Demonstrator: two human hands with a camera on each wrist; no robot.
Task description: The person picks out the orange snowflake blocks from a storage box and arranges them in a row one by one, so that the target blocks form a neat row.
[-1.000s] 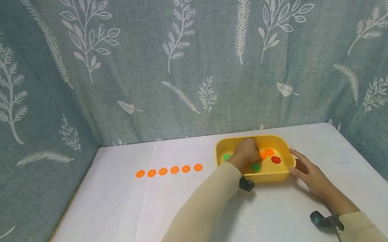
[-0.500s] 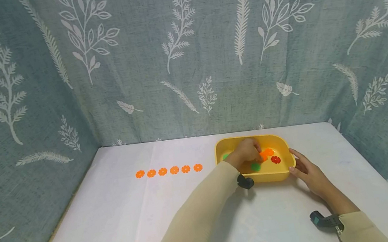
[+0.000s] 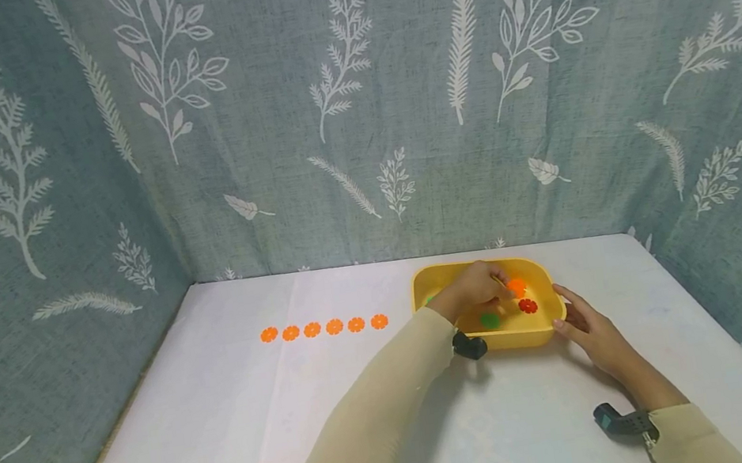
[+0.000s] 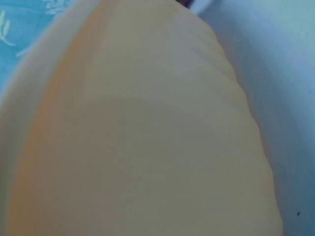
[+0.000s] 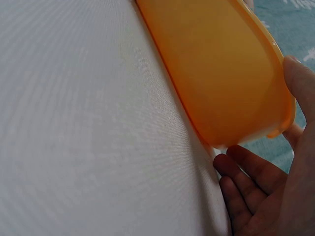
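Observation:
My left hand point(image 3: 476, 284) reaches down into a yellow plastic tray point(image 3: 503, 341), its thumb and a finger at an orange flower-shaped piece point(image 3: 517, 287); I cannot tell whether they pinch it. Just below that lies a red flower-shaped piece point(image 3: 528, 305). A green piece point(image 3: 490, 320) sits under the left wrist, and another green one point(image 3: 430, 299) is partly hidden by the hand. My right hand point(image 3: 588, 327) grips the tray's right end. In the right wrist view its thumb lies at the rim and its fingers are by the tray's lower edge. Only sleeve fills most of the left wrist view.
On the white tabletop point(image 3: 191, 426), several orange flower-shaped pieces point(image 3: 334, 326) form a straight row left of the tray. Patterned blue-green cloth point(image 3: 288, 156) stands behind the table and along both sides. Each wrist wears a dark camera.
Inside the tray, my left hand has shifted slightly right, with the fingers now reaching toward the orange piece near the red one. The orange pieces there look closer together. The right hand stays put.

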